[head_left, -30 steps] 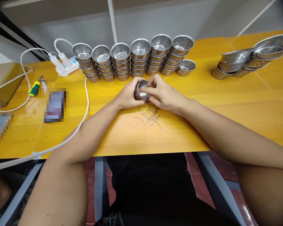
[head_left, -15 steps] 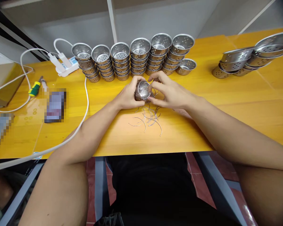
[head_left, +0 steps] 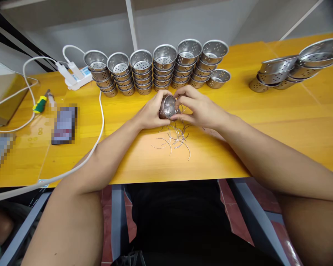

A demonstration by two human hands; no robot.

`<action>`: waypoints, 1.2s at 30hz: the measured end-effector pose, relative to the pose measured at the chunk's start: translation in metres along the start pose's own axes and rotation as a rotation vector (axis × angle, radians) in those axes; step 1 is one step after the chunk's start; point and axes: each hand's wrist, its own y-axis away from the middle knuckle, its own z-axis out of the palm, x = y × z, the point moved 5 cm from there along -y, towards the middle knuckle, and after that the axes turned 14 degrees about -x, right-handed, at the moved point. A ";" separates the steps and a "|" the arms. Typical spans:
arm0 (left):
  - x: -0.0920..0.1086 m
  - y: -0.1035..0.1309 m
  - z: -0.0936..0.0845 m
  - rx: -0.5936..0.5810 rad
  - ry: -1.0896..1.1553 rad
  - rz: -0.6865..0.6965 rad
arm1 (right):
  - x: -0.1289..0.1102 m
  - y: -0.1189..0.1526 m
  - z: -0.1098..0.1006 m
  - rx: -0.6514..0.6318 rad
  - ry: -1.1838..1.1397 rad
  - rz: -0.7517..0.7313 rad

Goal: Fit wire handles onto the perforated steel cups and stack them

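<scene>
My left hand (head_left: pixel 153 111) is wrapped around a small perforated metal cup (head_left: pixel 170 107), its mouth tilted toward me. A thin curved wire (head_left: pixel 164 106) arcs across the cup's mouth. At the right side of the rim, my right hand (head_left: pixel 195 107) has thumb and fingers closed in on the wire and the cup's edge; the exact contact is partly hidden by the fingers. Below both hands, several loose curved wires (head_left: pixel 179 138) lie tangled on the yellow table (head_left: pixel 144 168), some reaching under the right hand.
Stacks of perforated cups (head_left: pixel 141 61) line the back, beside a single cup (head_left: pixel 219 78). More stacked cups (head_left: pixel 279 66) lean at the right. On the left are a power strip (head_left: pixel 79 79), a screwdriver (head_left: pixel 40 104), a phone (head_left: pixel 64 125) and a white cable (head_left: pixel 102 122) crossing over my left forearm.
My right hand's fingers have shifted slightly at the cup's rim, with the thumb a little further left. My left hand keeps the cup nearly in the same spot.
</scene>
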 end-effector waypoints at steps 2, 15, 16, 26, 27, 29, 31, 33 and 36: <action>0.000 0.000 0.000 -0.001 -0.003 0.016 | -0.001 0.000 0.000 0.010 0.006 -0.007; 0.000 -0.001 0.001 0.021 0.032 0.004 | 0.001 0.002 -0.002 0.049 -0.096 0.019; -0.001 -0.001 0.000 0.028 0.036 0.001 | 0.003 0.003 -0.003 0.062 -0.094 0.036; -0.029 0.000 -0.009 0.176 -0.056 0.017 | 0.050 0.017 -0.006 0.097 -0.025 0.121; -0.031 -0.001 -0.010 0.194 -0.072 0.016 | 0.053 0.017 -0.002 0.043 -0.051 0.105; -0.032 -0.002 -0.012 0.214 -0.097 0.010 | 0.054 0.016 0.003 -0.036 -0.078 0.086; -0.030 -0.003 -0.013 0.216 -0.104 0.004 | 0.049 0.015 0.003 -0.038 -0.069 0.091; -0.026 -0.003 -0.012 0.206 -0.081 -0.006 | 0.040 0.015 -0.002 0.024 -0.059 0.111; -0.018 -0.002 -0.007 0.156 -0.011 -0.010 | 0.022 0.011 -0.003 0.085 -0.084 0.112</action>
